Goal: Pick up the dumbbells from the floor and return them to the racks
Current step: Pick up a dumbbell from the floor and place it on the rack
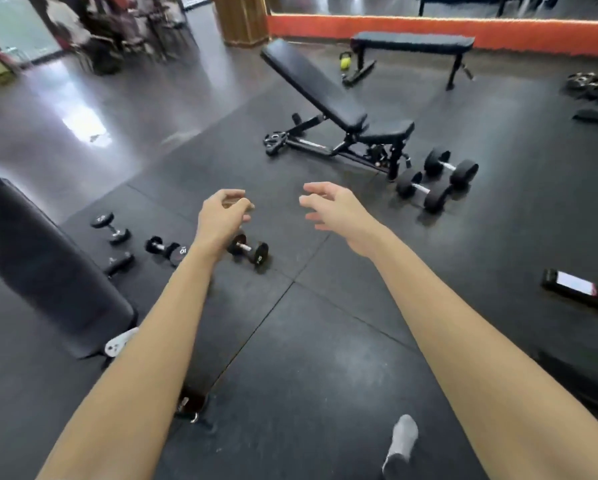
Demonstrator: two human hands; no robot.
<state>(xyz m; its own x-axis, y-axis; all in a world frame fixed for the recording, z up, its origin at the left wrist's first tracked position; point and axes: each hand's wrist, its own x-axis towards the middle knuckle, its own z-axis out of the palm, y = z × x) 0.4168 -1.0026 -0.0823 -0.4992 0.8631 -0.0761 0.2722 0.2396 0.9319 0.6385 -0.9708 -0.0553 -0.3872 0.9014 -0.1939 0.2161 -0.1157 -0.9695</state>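
Observation:
Both my arms reach forward over the black rubber floor. My left hand [221, 216] hangs with its fingers curled and apart, holding nothing. Just below it lies a small black dumbbell [250, 250]. My right hand [335, 209] is spread open and empty too. To the left lie a dumbbell marked 10 [167, 249], another small one [110, 228] and a fourth [119, 263] partly hidden by a bench pad. Two large black dumbbells [451, 167] [423, 192] rest side by side next to the incline bench's front foot. No rack shows in this view.
An incline bench [328, 98] stands ahead, with a weight plate [274, 139] at its rear foot. A flat bench [413, 43] and a yellow kettlebell [345, 61] stand near the orange wall. A padded bench end [37, 258] fills the left. More weights [592, 86] lie far right.

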